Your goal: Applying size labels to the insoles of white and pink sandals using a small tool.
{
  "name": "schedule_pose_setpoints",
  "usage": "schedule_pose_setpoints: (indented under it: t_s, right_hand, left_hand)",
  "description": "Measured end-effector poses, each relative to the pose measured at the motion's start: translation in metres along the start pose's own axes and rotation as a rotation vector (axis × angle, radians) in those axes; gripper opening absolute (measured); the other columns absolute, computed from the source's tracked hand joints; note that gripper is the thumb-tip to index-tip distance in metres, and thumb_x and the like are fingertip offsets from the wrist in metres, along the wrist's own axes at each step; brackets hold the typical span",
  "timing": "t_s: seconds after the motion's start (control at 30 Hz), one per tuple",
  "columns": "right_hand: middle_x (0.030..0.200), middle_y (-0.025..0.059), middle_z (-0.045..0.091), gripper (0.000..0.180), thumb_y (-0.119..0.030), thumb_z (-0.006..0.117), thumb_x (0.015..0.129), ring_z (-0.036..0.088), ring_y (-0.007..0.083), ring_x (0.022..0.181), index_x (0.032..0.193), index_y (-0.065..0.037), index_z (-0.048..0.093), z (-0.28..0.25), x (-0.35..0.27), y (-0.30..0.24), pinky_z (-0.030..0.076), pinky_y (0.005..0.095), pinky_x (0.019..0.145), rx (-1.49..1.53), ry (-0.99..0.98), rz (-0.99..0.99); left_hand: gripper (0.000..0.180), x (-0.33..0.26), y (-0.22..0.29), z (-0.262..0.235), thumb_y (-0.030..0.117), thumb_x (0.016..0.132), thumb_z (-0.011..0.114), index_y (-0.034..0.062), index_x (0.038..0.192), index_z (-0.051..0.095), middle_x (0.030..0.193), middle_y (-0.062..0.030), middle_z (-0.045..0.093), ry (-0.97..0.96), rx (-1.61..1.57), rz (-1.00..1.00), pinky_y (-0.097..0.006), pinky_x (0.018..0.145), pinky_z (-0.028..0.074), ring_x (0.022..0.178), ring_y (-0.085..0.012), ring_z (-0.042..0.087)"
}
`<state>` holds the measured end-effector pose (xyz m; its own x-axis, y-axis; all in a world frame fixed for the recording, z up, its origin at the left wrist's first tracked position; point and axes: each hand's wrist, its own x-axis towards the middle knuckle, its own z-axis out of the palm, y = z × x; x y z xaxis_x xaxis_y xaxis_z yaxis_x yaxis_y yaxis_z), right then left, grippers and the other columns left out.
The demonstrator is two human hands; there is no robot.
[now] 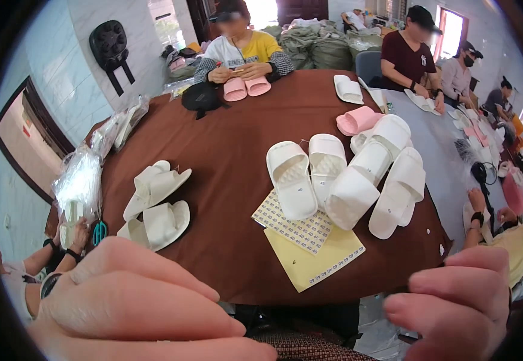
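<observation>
My left hand [135, 301] looms large at the lower left, its fingers stretched out side by side toward the right. At the lower right, my right hand [460, 307] hangs with its fingers bent and slightly apart. Nothing shows in either hand. Beyond them on the table lie several white slippers [289, 180] in an overlapping heap. A sheet of small round stickers [294, 224] lies partly under the heap, over a yellow backing sheet [315, 262] with a row of stickers left along one edge. Another group of white slippers [166, 224] rests farther left.
A brown cloth [231, 180] covers the table. Teal-handled scissors [99, 232] lie by a person's hand at the left, near clear plastic bags [79, 174]. Across the table, a person handles pink slippers [246, 89]. More people work along a grey table [430, 138] at the right.
</observation>
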<state>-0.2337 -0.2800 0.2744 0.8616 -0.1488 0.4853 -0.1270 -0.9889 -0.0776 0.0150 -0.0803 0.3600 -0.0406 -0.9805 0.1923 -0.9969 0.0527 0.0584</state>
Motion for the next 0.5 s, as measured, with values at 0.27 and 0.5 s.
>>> schedule_pose_setpoints:
  t_s: [0.27, 0.5]
  right_hand:
    - [0.090, -0.0010, 0.065, 0.013, -0.028, 0.060, 0.091, 0.060, 0.0178, 0.077, 0.090, -0.016, 0.065, 0.010, 0.005, 0.001, 0.045, 0.0340, 0.071, -0.031, 0.078, 0.065]
    - [0.091, 0.0011, 0.065, 0.013, -0.024, 0.058, 0.093, 0.060, 0.0184, 0.076, 0.096, -0.013, 0.063, 0.004, -0.005, 0.010, 0.046, 0.0342, 0.070, 0.038, 0.000, 0.003]
  left_hand:
    - [0.039, 0.005, 0.007, 0.008, 0.049, 0.100, 0.047, 0.0113, 0.097, 0.058, 0.089, -0.0058, 0.058, -0.056, -0.147, 0.063, -0.037, 0.072, 0.043, 0.077, -0.0216, 0.054]
    - [0.038, -0.003, 0.032, 0.013, 0.047, 0.099, 0.049, 0.0103, 0.098, 0.059, 0.089, -0.0067, 0.059, -0.094, -0.289, 0.045, -0.037, 0.071, 0.044, 0.077, -0.0220, 0.054]
